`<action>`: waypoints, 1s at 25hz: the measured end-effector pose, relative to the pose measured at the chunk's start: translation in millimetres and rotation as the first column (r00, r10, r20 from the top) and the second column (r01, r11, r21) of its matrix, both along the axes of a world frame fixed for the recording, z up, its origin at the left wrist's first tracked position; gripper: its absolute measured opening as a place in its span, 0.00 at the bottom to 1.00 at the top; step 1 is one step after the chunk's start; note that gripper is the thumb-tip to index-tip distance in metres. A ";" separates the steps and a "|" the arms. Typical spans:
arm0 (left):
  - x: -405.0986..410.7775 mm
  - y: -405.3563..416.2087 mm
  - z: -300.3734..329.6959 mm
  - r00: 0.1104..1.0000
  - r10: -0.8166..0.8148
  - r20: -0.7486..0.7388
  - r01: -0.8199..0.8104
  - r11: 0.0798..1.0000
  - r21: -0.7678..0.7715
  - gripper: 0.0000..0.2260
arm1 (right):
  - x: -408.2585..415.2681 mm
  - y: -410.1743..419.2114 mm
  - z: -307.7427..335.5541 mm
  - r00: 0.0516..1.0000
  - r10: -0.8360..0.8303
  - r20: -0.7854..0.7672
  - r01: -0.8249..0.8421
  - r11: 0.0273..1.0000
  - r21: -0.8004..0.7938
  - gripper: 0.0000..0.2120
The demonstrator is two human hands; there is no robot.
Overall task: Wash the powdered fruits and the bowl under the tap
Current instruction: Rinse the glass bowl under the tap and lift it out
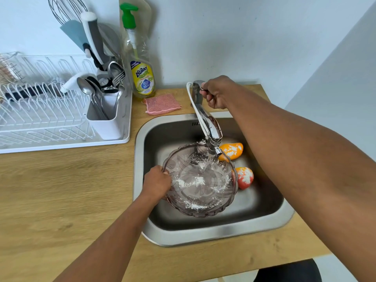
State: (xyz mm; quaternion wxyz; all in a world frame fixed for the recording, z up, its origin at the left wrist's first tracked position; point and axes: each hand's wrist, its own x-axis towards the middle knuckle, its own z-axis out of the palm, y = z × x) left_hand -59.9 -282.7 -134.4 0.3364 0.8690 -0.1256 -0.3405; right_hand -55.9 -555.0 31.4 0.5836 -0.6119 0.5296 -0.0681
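**Bowl under running tap, rinse just begun; fruits not yet washed**

Bowl (200,181): clear, scallop-edged, held inside the sink (213,234), directly below the tap (207,124) spout. A thin stream of water lands on its inner surface. White powder remains scattered over most of the interior, so the rinse is judged to be at an early stage.

Left hand (156,183): fingers curled over the bowl's near-left rim, gripping it and holding it beneath the stream.

Right hand (216,92): closed around the tap lever at the back of the sink, apparently setting the flow.

Fruits: an orange-yellow fruit (232,150) and a red-orange fruit (244,178) lie on the sink floor just right of the bowl, both patched with white powder and outside the stream.

Surroundings: pink scrub pad (162,103) and dish soap bottle (140,64) on the wooden counter (61,190), behind the sink; dish rack (50,110) with cutlery to the left.

Next move, as judged: free the right hand from the lever, then tilt or turn the bowl so water reaches the powdered areas. The fruits will afterwards need lifting into the stream individually.
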 end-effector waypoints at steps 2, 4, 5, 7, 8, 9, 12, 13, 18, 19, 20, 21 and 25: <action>0.0 -0.4 -0.8 1.000 0.000 0.011 0.000 1.000 0.008 0.06 | -3.5 0.9 1.6 1.000 0.009 0.009 -0.009 0.999 -0.041 0.12; -0.7 -0.3 -1.4 1.000 -0.005 0.017 0.005 1.000 0.011 0.06 | -8.9 2.7 2.6 1.000 0.017 0.010 -0.016 0.992 -0.121 0.10; -1.2 -0.1 -1.1 1.000 -0.008 0.015 0.007 1.000 0.008 0.06 | -12.8 3.8 2.5 1.000 0.019 0.014 -0.016 0.986 -0.163 0.10; -1.0 0.6 -2.2 1.000 -0.011 0.014 0.011 1.000 0.001 0.06 | -27.0 5.0 -1.7 1.000 0.007 0.026 0.000 0.966 -0.257 0.14; -0.2 1.1 -3.5 1.000 -0.012 0.021 0.012 1.000 -0.005 0.07 | -38.5 6.2 -5.1 1.000 0.002 0.011 0.002 0.947 -0.322 0.16; -0.1 1.4 -2.9 1.000 -0.014 0.027 0.014 1.000 -0.012 0.07 | -53.9 7.8 -10.3 1.000 0.007 -0.029 -0.018 0.916 -0.401 0.18; -1.3 1.7 -0.5 1.000 -0.014 0.028 0.015 1.000 -0.028 0.07 | -119.0 24.7 -38.5 0.955 0.096 -0.282 -0.238 0.816 -0.527 0.21; -1.0 1.4 1.4 1.000 -0.005 0.021 0.006 0.999 -0.037 0.07 | -142.9 33.1 -52.4 0.921 0.131 -0.367 -0.313 0.809 -0.498 0.21; 2.9 -1.9 21.1 0.993 0.005 0.120 0.001 0.999 -0.051 0.05 | -215.1 86.5 -109.5 0.977 0.164 -0.137 -0.159 0.986 0.043 0.12; -1.1 -3.8 28.2 0.974 -0.053 0.218 0.051 0.999 0.016 0.07 | -219.1 94.7 -114.6 0.990 0.123 -0.062 -0.115 0.987 0.115 0.10; -6.8 -6.6 32.4 0.919 -0.159 0.362 0.120 0.985 0.128 0.12 | -221.7 100.4 -119.3 0.996 0.089 -0.020 -0.086 0.990 0.114 0.08; -15.2 -9.8 36.4 0.824 -0.293 0.484 0.177 0.946 0.272 0.21 | -222.8 105.4 -121.3 0.998 0.055 0.010 -0.055 0.994 0.096 0.09; -47.5 -38.5 23.8 0.585 -0.662 0.469 0.343 0.726 0.596 0.37 | -224.4 116.2 -122.2 0.998 -0.009 0.063 0.006 0.999 0.049 0.10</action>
